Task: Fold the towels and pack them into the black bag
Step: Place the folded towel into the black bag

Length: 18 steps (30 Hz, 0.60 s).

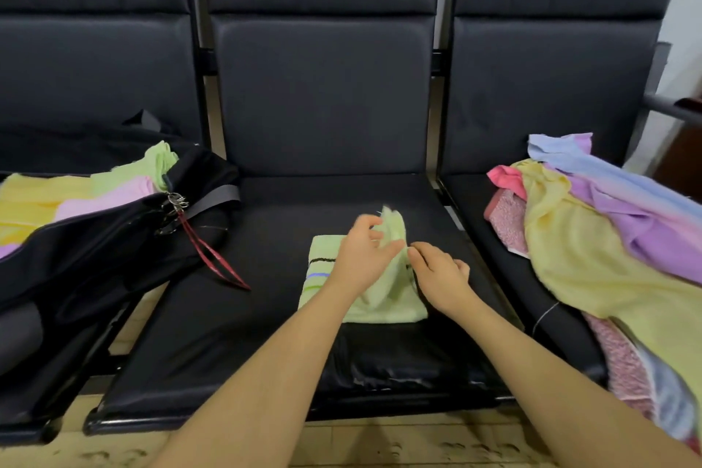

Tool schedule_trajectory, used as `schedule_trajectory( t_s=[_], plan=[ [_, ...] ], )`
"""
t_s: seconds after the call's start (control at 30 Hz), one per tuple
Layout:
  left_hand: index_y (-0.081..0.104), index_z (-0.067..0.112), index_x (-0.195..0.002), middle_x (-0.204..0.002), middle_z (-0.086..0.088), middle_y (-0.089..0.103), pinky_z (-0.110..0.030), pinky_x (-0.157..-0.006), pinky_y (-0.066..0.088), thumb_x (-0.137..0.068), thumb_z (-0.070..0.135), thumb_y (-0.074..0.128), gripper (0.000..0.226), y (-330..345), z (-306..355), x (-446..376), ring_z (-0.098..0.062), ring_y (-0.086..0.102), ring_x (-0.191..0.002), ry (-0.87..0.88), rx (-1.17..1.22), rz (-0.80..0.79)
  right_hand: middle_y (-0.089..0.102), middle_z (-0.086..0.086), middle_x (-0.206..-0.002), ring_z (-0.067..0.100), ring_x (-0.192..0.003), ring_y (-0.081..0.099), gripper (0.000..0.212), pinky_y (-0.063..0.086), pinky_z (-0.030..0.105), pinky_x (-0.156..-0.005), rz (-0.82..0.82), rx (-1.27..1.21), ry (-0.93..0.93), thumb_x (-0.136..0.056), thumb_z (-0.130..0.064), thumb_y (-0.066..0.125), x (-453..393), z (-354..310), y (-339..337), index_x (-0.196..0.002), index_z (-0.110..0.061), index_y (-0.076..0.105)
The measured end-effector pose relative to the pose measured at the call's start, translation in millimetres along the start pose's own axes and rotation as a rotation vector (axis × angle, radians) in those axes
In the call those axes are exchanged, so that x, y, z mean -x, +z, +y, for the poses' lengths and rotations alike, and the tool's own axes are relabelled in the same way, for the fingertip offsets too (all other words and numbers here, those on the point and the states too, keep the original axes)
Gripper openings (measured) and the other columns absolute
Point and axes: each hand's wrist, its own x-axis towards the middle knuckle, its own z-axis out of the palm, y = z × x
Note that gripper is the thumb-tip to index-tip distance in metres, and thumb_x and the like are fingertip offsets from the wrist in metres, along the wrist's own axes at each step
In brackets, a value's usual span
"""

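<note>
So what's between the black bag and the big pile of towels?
In the head view, the middle seat, with the green towel and both hands on it.

A light green towel [383, 300] with black, blue and green stripes lies partly folded on the middle seat [235, 315]. The left hand [361, 258] pinches a raised flap at the towel's 12 o'clock edge; the right hand [440, 274] grips its 3 o'clock edge. At 9 o'clock the open black bag [114, 251] holds folded yellow, pink and green towels [76, 198]. At 3 o'clock unfolded towels [592, 239] are heaped on the right seat.
</note>
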Motion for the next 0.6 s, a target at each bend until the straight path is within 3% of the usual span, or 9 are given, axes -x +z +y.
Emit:
schedule_trajectory(
  t_s=[0.1,0.17,0.23,0.33,0.47,0.6],
  plan=[
    [0.041,0.022,-0.139,-0.151,0.003,0.030,-0.036,-0.112,0.026,-0.097,0.031,0.047,0.043,-12,-22,-4,-0.015,0.026,-0.139,-0.001,-0.355,-0.061,0.051,0.002,-0.138,0.019,-0.128,0.044,0.038,0.021,0.038,-0.110,0.034,-0.052,-0.050,-0.103,-0.031,0.034,0,-11,3,-0.136,-0.018,0.049],
    [0.036,0.026,-0.144,-0.160,0.001,0.013,-0.042,-0.115,0.012,-0.101,0.034,0.036,0.044,-29,-43,1,-0.019,0.008,-0.146,-0.038,-0.629,-0.100,0.047,0.000,-0.143,0.017,-0.132,0.042,0.039,0.025,0.037,-0.112,0.027,-0.080,-0.157,-0.102,-0.029,0.039,2,-22,6,-0.138,-0.017,0.047],
    [0.026,0.029,-0.149,-0.161,0.003,0.001,-0.043,-0.117,0.005,-0.102,0.038,0.026,0.047,-43,-63,8,-0.020,-0.003,-0.148,-0.083,-0.772,-0.239,0.045,-0.004,-0.145,0.014,-0.134,0.040,0.041,0.026,0.033,-0.112,-0.014,0.009,-0.277,-0.102,-0.031,0.040,3,-33,11,-0.141,-0.018,0.044],
    [0.007,0.031,-0.153,-0.160,0.007,-0.013,-0.044,-0.117,-0.006,-0.102,0.044,0.014,0.053,-52,-78,12,-0.017,-0.012,-0.147,-0.177,-0.864,-0.338,0.034,-0.005,-0.153,0.012,-0.140,0.030,0.048,0.016,0.031,-0.115,-0.150,0.210,-0.296,-0.102,-0.041,0.035,-2,-38,22,-0.146,-0.023,0.036],
    [-0.004,0.029,-0.153,-0.159,0.006,-0.018,-0.046,-0.115,-0.014,-0.101,0.046,0.010,0.056,-53,-86,4,-0.019,-0.017,-0.146,-0.207,-0.959,-0.268,-0.005,-0.007,-0.161,0.011,-0.148,-0.006,0.061,-0.009,0.039,-0.118,-0.420,0.497,-0.211,-0.101,-0.052,0.018,-11,-23,34,-0.154,-0.025,0.007],
    [-0.008,0.031,-0.152,-0.158,0.006,-0.019,-0.047,-0.114,-0.016,-0.101,0.049,0.010,0.057,-52,-95,-6,-0.020,-0.017,-0.146,-0.199,-0.972,-0.195,-0.017,-0.011,-0.159,0.009,-0.146,-0.017,0.064,-0.019,0.043,-0.114,-0.413,0.560,-0.234,-0.099,-0.056,0.015,-26,-15,44,-0.153,-0.029,-0.005]
  ],
)
